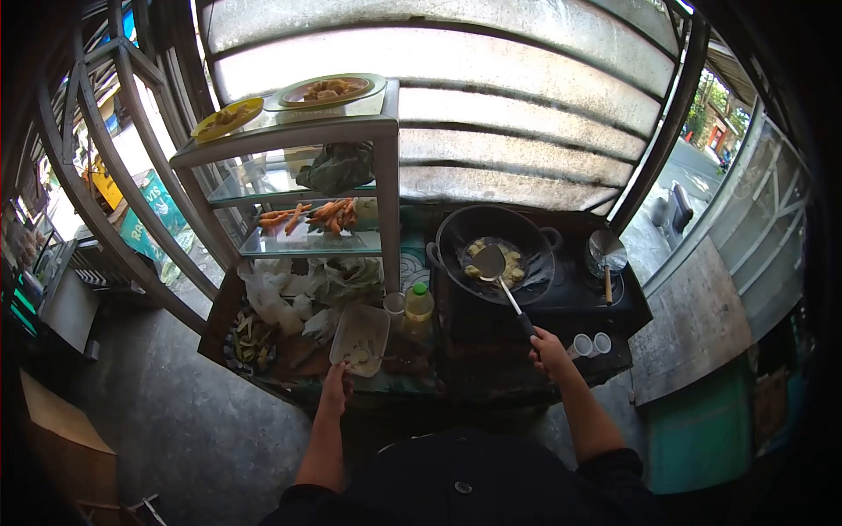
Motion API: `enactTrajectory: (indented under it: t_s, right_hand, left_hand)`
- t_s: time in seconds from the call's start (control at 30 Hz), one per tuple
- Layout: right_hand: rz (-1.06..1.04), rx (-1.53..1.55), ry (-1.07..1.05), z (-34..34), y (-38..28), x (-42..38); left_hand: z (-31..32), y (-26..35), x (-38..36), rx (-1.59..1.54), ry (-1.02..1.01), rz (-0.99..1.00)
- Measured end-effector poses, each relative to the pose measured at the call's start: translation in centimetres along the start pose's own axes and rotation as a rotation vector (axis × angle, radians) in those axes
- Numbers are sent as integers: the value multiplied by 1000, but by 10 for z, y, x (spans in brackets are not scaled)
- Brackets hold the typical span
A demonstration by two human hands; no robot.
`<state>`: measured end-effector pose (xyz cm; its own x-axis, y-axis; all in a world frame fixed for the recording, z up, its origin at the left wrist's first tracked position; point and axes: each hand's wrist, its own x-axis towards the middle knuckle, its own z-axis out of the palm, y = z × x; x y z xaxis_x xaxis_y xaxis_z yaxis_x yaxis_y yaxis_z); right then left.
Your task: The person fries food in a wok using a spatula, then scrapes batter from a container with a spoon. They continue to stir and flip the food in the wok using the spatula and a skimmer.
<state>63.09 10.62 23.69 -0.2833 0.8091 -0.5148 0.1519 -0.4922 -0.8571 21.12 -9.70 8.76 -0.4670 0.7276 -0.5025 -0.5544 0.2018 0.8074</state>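
A dark wok (pixel 456 230) sits on the stove, with pale yellow pieces (pixel 511 266) frying in oil inside it. My right hand (pixel 548 353) is closed around the black handle of a spatula (pixel 511 298), whose flat head rests among the pieces. Near the front edge of the counter, my left hand (pixel 337 386) is closed at the near rim of a clear plastic container (pixel 370 326). Some pale batter remnants lie in that container. Whether the fingers grip its rim or something small is too small to tell.
A glass display case (pixel 390 175) with plates on top and orange food inside stands at the back left. An oil bottle (pixel 419 307), plastic bags (pixel 272 294) and a bowl of peelings (pixel 250 340) are nearby. Right of the wok are a small pan (pixel 607 250) and white cups (pixel 602 343).
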Motion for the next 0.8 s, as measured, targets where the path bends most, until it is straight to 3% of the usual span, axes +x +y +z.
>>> enactTrajectory:
  t_s: [0.1, 0.17, 0.2, 0.27, 0.4, 0.47, 0.5, 0.57, 0.7, 0.77, 0.8]
  right_hand:
    - [-128, -250, 21, -10, 24, 12]
    - [-585, -1070, 278, -18, 43, 23]
    - [-584, -1068, 281, -8, 30, 11]
    - [-121, -1147, 294, 24, -11, -27]
    - [-102, -1173, 309, 14, -1, -11]
    - [-367, -1134, 260, -5, 19, 16]
    - [-367, -1131, 268, -10, 18, 20]
    - [-60, -531, 0, -19, 5, 27]
    - [126, -247, -23, -13, -22, 17]
    - [303, 40, 83, -8, -32, 10]
    - [302, 39, 85, -16, -32, 15]
  left_hand:
    - [-1, -2, 1, -2, 2, -2]
    - [-1, -2, 1, -1, -1, -6]
    - [0, -1, -1, 8, 2, -9]
    - [3, 0, -1, 17, 4, -13]
    - [10, 3, -3, 39, 30, -34]
    - [15, 5, -5, 47, 50, -44]
    - [17, 5, -5, 30, 67, -51]
    - [23, 7, -5, 16, 75, -57]
    - [27, 5, 2, -25, 119, -55]
    - [28, 3, 5, -31, 135, -58]
    - [29, 4, 4, -27, 132, -47]
